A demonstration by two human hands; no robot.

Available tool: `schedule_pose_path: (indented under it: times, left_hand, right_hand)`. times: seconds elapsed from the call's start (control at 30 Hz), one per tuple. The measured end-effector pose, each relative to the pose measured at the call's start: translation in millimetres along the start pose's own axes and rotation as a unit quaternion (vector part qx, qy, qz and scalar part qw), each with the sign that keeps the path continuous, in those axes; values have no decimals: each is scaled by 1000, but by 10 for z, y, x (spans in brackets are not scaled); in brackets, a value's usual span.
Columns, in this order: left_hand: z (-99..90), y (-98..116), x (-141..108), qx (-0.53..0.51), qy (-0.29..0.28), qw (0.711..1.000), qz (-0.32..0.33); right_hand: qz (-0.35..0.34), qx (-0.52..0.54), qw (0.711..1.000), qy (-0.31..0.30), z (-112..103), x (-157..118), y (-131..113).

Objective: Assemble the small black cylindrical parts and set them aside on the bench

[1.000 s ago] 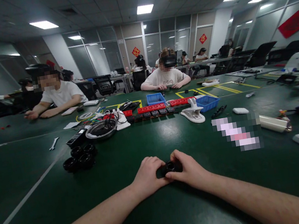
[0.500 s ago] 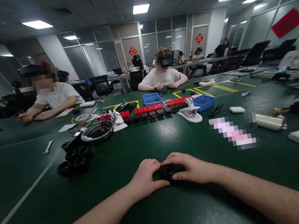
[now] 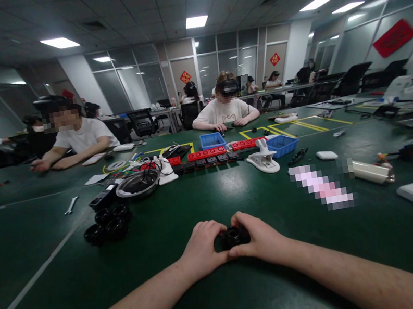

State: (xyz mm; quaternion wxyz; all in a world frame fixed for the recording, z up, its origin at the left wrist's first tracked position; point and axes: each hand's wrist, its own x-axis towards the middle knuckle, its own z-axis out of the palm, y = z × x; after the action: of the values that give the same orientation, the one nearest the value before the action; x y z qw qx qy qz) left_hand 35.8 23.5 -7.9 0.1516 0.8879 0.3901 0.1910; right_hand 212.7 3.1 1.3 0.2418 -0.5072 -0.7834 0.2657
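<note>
Holding, both hands: the left hand (image 3: 204,247) and the right hand (image 3: 262,237) are turned toward each other, with one black round part (image 3: 233,235) between them.
Left grip: narrow, curved around the left side of the part, with fingertips at the far edge and the thumb at the near edge.
Right grip: also narrow, around the right side; the forefinger is arched, and the thumb lies across the near side, its tip by the left thumb.
Place of the part: inside the ring which the fingers and thumbs make, over the middle of the green table (image 3: 230,298); whether its underside touches the table, I cannot tell.
Look of the part: black and shiny, with a circular rim and a dark round hollow facing up; its sides are partly covered by fingers.
Table surface: smooth, dark green, slightly glossy, with a pale line at left.
Black cups (image 3: 115,226): four glossy round pieces, grouped close together, to the left of the hands.
Metal bowl (image 3: 142,194): round and shallow, with a shiny rim, behind the cups.
White clip stand (image 3: 264,158): smooth, with a rounded base, just beside a blue tray (image 3: 282,147).
Wrench (image 3: 71,205): slim, metallic, at far left.
</note>
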Motion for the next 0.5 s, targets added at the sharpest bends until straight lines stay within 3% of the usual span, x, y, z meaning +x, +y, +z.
schedule_pose_path:
  times: [0.37,0.5]
  left_hand:
    - [-3,-2,-3,-9,3,1000,11]
    - [-25,-29,7,-27,-17,999,10]
  right_hand:
    - [17,8,998,63,85,-12,-4]
    - [-42,19,998,52,17,0,9]
